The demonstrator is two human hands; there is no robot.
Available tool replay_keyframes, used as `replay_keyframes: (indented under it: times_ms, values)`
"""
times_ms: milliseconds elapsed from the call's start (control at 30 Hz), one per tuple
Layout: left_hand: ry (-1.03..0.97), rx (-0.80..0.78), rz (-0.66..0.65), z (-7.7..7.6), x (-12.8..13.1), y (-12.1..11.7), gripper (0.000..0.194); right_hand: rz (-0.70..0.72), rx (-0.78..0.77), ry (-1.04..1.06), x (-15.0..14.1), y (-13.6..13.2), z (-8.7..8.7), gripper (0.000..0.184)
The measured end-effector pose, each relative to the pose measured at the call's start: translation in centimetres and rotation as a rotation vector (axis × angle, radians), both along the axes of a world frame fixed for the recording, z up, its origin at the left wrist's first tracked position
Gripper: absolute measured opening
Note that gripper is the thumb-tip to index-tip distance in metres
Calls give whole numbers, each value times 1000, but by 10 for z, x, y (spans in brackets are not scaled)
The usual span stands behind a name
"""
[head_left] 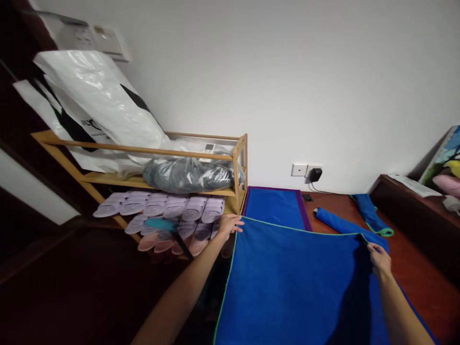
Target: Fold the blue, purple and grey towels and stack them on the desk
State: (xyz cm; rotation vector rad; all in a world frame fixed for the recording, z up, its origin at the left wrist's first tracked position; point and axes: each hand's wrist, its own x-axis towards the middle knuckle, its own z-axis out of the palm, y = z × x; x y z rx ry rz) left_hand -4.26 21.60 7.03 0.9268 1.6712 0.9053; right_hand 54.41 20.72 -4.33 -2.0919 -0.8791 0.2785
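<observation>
A large blue towel (294, 282) with a green stitched edge is stretched between my two hands. My left hand (230, 226) pinches its upper left corner beside the shoe rack. At the right, my right hand (379, 258) has its fingers closed on the top edge near the other corner. A dark shadow falls over the towel's right part, and its lower end runs out of view. Behind it lies a flat blue cloth with a purple border (275, 206). To the right are a rolled blue cloth (341, 224) and another green-edged blue roll (372, 215).
A wooden shoe rack (239, 175) at the left holds several lilac and pink slippers (174, 207), a plastic-wrapped dark bundle (190, 173) and white bags (97, 100). A black plug (315, 174) sits in the wall socket above the reddish wooden table (413, 268). A raised dark ledge (402, 206) borders the right.
</observation>
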Motion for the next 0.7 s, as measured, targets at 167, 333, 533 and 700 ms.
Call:
replay_keyframes:
  times_ms: [167,333,533,700]
  values:
    - [122,29,38,-2,7,4,31,94,-18,-27,-11,2,6,53]
    - [305,239,13,-5,36,-39,28,277,-88,-197,-26,-10,12,60]
    - [784,621,-601,-23,80,-149,52,352,-155,-447,-40,-16,21,64]
    - [1083,544,-553,-50,69,-193,60,318,-237,-484,-41,-10,13,62]
